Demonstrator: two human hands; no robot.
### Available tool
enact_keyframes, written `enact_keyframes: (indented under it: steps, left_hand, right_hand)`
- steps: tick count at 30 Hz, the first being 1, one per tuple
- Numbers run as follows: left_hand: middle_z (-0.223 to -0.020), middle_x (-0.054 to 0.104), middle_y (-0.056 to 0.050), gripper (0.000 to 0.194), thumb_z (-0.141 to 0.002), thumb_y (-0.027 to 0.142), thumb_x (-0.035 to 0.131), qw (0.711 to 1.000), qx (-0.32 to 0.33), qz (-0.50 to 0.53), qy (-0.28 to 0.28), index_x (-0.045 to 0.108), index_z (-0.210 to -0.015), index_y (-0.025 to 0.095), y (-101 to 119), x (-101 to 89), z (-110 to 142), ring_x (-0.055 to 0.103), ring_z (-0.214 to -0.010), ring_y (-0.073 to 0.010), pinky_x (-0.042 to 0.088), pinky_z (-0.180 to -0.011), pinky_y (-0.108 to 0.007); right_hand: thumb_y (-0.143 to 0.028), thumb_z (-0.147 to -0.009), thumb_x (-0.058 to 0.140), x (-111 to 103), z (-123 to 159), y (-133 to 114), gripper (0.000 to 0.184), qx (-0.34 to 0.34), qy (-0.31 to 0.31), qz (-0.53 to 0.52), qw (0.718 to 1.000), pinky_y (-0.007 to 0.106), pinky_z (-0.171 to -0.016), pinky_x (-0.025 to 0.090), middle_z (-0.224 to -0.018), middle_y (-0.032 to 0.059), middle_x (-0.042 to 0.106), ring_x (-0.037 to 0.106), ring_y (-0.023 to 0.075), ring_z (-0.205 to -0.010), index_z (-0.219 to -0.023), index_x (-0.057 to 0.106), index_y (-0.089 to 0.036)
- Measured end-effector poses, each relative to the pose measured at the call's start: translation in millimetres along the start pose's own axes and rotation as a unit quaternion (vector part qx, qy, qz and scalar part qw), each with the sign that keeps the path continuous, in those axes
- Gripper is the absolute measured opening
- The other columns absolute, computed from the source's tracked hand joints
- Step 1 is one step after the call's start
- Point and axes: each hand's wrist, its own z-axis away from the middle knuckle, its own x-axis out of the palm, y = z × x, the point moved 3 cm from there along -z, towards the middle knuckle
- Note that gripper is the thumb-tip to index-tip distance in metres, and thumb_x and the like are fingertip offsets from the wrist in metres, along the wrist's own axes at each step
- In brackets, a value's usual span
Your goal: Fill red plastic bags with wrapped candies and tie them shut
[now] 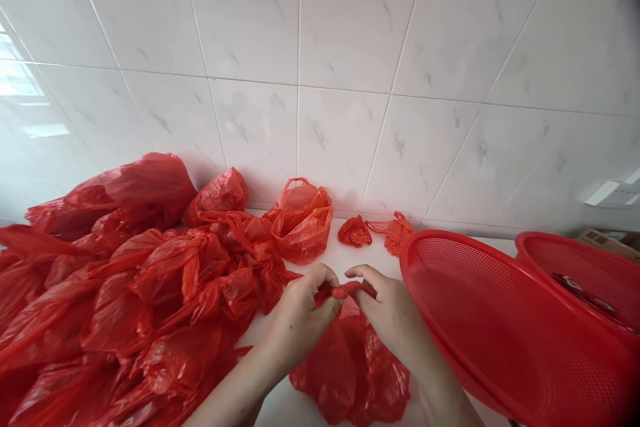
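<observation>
A red plastic bag [350,367] hangs spread below my hands over the white table, its upper part twisted into a thin roll. My left hand [305,307] is closed on the left end of that roll, thumb against fingers. On the right end, my right hand [387,303] pinches the same bag between thumb and fingers. The short twisted stretch shows between the two hands. Parts of the bag lie hidden behind my wrists.
A large heap of red plastic bags [140,293] covers the left side. Another bag [303,223] stands near the tiled wall [345,140], with a crumpled bag [355,232] and a thin-handled bag [397,233] beside it. Red plastic baskets [480,327] [595,273] stand at right.
</observation>
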Motion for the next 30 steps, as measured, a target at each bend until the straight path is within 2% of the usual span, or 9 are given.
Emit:
enact_keyframes:
  steps: [5, 9, 14, 17, 20, 25, 27, 29, 30]
  left_hand:
    - [-0.071, 0.061, 0.004, 0.007, -0.079, 0.017, 0.057, 0.998, 0.034, -0.058, 0.012, 0.055, -0.074, 0.021, 0.2, -0.2, 1.9, 0.053, -0.065, -0.0118, 0.038, -0.06, -0.022]
    - [-0.074, 0.061, 0.001, 0.009, -0.078, 0.015, 0.061, 0.99, 0.081, -0.109, 0.025, 0.057, -0.072, 0.02, -1.6, -2.6, 3.1, 0.055, -0.072, -0.0141, 0.041, -0.064, -0.024]
    - [-0.102, 0.059, -0.005, 0.015, -0.074, 0.004, 0.061, 0.967, 0.191, -0.168, -0.007, 0.059, -0.072, 0.019, 3.4, -6.2, 14.9, 0.054, -0.098, -0.0198, 0.045, -0.081, -0.032]
    - [-0.101, 0.059, -0.005, 0.019, -0.071, 0.001, 0.061, 0.957, 0.224, -0.176, -0.061, 0.056, -0.068, 0.019, 11.8, -9.7, 30.8, 0.051, -0.105, -0.0227, 0.045, -0.086, -0.035]
    - [-0.084, 0.06, -0.003, 0.023, -0.073, 0.003, 0.063, 0.956, 0.206, -0.161, -0.13, 0.05, -0.061, 0.018, 21.6, -16.3, 48.3, 0.055, -0.085, -0.0168, 0.046, -0.077, -0.029]
    - [-0.068, 0.054, 0.002, 0.028, -0.079, 0.009, 0.059, 0.935, 0.156, -0.09, -0.305, 0.043, -0.058, 0.018, 24.9, -22.3, 69.4, 0.049, -0.062, -0.009, 0.039, -0.055, -0.02]
    - [-0.07, 0.054, 0.002, 0.024, -0.079, 0.01, 0.061, 0.941, 0.133, -0.05, -0.308, 0.048, -0.06, 0.018, 21.6, -22.2, 71.0, 0.05, -0.063, -0.0085, 0.039, -0.056, -0.018]
    - [-0.079, 0.058, 0.001, 0.013, -0.075, 0.017, 0.068, 0.965, 0.091, -0.019, -0.246, 0.056, -0.074, 0.019, 16.0, -20.2, 67.3, 0.055, -0.072, -0.0107, 0.044, -0.064, -0.019]
    - [-0.088, 0.06, -0.001, 0.02, -0.071, 0.022, 0.073, 0.977, 0.072, -0.01, -0.199, 0.058, -0.084, 0.02, 12.3, -18.2, 64.3, 0.057, -0.079, -0.0132, 0.047, -0.07, -0.022]
  right_hand:
    - [-0.015, -0.078, 0.041, -1.1, -1.1, 0.0, 0.035, -0.037, -0.045, -0.088, 0.994, 0.027, -0.071, 0.049, -0.089, 0.001, 0.069, 0.063, 0.0148, -0.077, -0.099, 0.068, -0.024]
    - [-0.028, -0.084, 0.047, -5.1, -1.0, -0.3, 0.028, -0.06, -0.072, -0.15, 0.984, 0.031, -0.087, 0.048, -0.104, 0.0048, 0.067, 0.06, 0.0192, -0.1, -0.102, 0.068, -0.022]
    - [-0.037, -0.082, 0.054, -3.3, -11.5, 16.4, 0.024, 0.007, 0.033, -0.146, 0.989, 0.029, -0.079, 0.048, -0.091, 0.0029, 0.068, 0.062, 0.0176, -0.086, -0.093, 0.068, -0.021]
    - [-0.033, -0.081, 0.052, 1.7, -21.3, 31.7, 0.024, 0.031, 0.088, -0.097, 0.991, 0.032, -0.078, 0.048, -0.093, 0.0039, 0.068, 0.062, 0.0183, -0.085, -0.094, 0.067, -0.02]
    - [-0.026, -0.081, 0.045, 9.6, -30.3, 44.6, 0.025, 0.002, 0.107, -0.044, 0.993, 0.034, -0.083, 0.046, -0.099, 0.0064, 0.067, 0.061, 0.0194, -0.092, -0.091, 0.067, -0.018]
    - [-0.02, -0.079, 0.038, 27.4, -41.8, 64.6, 0.028, -0.029, 0.106, 0.029, 0.994, 0.035, -0.083, 0.045, -0.094, 0.0077, 0.064, 0.061, 0.0202, -0.09, -0.083, 0.066, -0.018]
    - [-0.022, -0.078, 0.041, 34.0, -46.5, 73.6, 0.025, -0.025, 0.075, 0.01, 0.997, 0.033, -0.08, 0.046, -0.092, 0.0064, 0.064, 0.06, 0.0195, -0.087, -0.084, 0.065, -0.019]
    - [-0.03, -0.078, 0.048, 38.7, -51.0, 84.9, 0.025, 0.0, 0.043, -0.031, 0.999, 0.03, -0.074, 0.046, -0.082, 0.0026, 0.062, 0.059, 0.0177, -0.078, -0.095, 0.064, -0.02]
    - [-0.035, -0.078, 0.051, 40.5, -52.9, 91.3, 0.03, 0.019, 0.03, -0.054, 0.998, 0.029, -0.069, 0.046, -0.075, -0.0003, 0.059, 0.057, 0.0165, -0.07, -0.102, 0.061, -0.021]
